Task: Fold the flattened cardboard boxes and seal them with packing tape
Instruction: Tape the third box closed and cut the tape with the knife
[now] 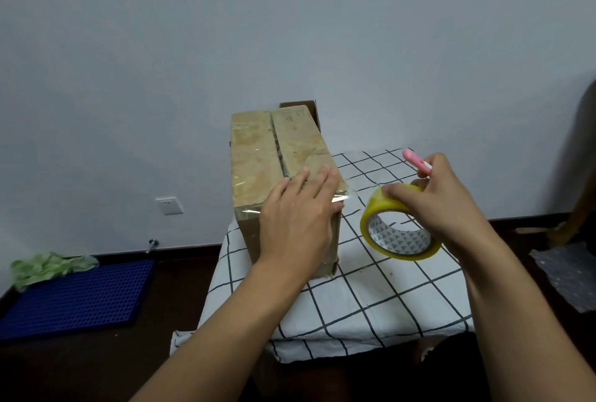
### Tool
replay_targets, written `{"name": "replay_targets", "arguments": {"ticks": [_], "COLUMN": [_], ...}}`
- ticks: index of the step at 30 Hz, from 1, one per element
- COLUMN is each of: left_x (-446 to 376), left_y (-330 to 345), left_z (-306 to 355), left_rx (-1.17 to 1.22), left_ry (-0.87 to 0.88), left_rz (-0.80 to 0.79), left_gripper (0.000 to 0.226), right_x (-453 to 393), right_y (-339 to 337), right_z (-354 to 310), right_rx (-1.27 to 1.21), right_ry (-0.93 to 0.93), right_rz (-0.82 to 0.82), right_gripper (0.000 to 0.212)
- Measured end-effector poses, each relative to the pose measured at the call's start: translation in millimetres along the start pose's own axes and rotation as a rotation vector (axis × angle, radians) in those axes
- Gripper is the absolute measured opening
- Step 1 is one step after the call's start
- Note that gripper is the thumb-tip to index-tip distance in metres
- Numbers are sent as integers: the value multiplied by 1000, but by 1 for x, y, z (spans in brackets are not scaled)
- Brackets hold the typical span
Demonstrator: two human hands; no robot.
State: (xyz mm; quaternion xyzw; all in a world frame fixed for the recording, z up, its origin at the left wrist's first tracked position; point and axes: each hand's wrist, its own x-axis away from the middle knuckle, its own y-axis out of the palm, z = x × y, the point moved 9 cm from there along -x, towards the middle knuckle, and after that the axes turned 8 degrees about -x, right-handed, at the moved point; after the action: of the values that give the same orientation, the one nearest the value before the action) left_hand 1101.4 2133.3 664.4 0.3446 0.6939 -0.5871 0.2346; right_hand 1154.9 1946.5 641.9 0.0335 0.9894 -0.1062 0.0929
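My left hand (298, 208) lies flat, fingers straight, pressing on the near right corner of the box (280, 156), which stands on the checked cloth (364, 298) right under that palm. My right hand (442, 205), just to the right and apart from the left, grips the tape roll (392, 224) and also holds a pink cutter (416, 159) that sticks up behind my fingers. A clear strip of tape (354, 190) stretches between the two hands, from the box corner to the roll.

I judge I am laying a strip over the corner and will need to cut it. Risks: if my left palm lifts, the pull from the roll could peel the strip off or wrinkle it. With roll and cutter crowded into one hand, I could drop either, or the loose strip could fold onto itself. The centre seam beyond my left fingers looks slightly gapped.
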Motion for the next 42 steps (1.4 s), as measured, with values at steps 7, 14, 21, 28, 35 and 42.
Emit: {"name": "replay_targets", "arguments": {"ticks": [7,14,21,28,35,42], "left_x": [4,6,-2,-9,-1,7], "left_y": [21,27,33,23,39,32], "left_z": [-5,4,-34,-22,-36,-37], "left_rx": [77,89,42,85,1,-16], "left_ry": [8,55,-93,-27,-75,-31], "left_rz": [-116,-192,-334,-298,-322,-219], "left_gripper": [45,43,46,37,52,47], "right_x": [-7,-8,-10,-7,11,28], "right_y": [11,-2,-70,12,76,85], "right_z": [12,25,38,77,112,132], "right_rx": [57,-24,-58,140,401,630], "right_ry": [42,19,10,28,-188,-444], "right_rz": [-31,30,294,-15,-137,-102], "right_gripper": [45,37,32,38,23,26]}}
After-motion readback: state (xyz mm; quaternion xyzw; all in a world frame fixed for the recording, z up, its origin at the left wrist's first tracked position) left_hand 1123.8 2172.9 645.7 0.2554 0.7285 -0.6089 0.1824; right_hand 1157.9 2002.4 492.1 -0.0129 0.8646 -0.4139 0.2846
